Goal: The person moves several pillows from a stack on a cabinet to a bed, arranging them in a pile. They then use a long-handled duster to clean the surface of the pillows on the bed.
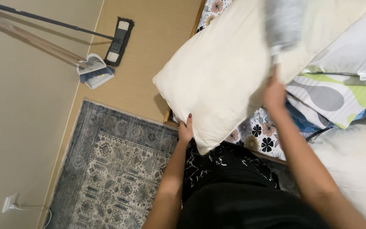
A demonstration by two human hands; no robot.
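A large cream pillow is lifted over the edge of a bed with a flower-print sheet. My left hand grips the pillow's lower edge, fingers curled under it. My right hand is raised against the pillow's upper side and pinches a blurred grey-white piece of fabric that hangs over the pillow.
More pillows lie on the bed: a white one, one with green and grey ovals, and a cream one. A patterned rug, a flat mop, a dustpan with brush and a wall socket are at the left.
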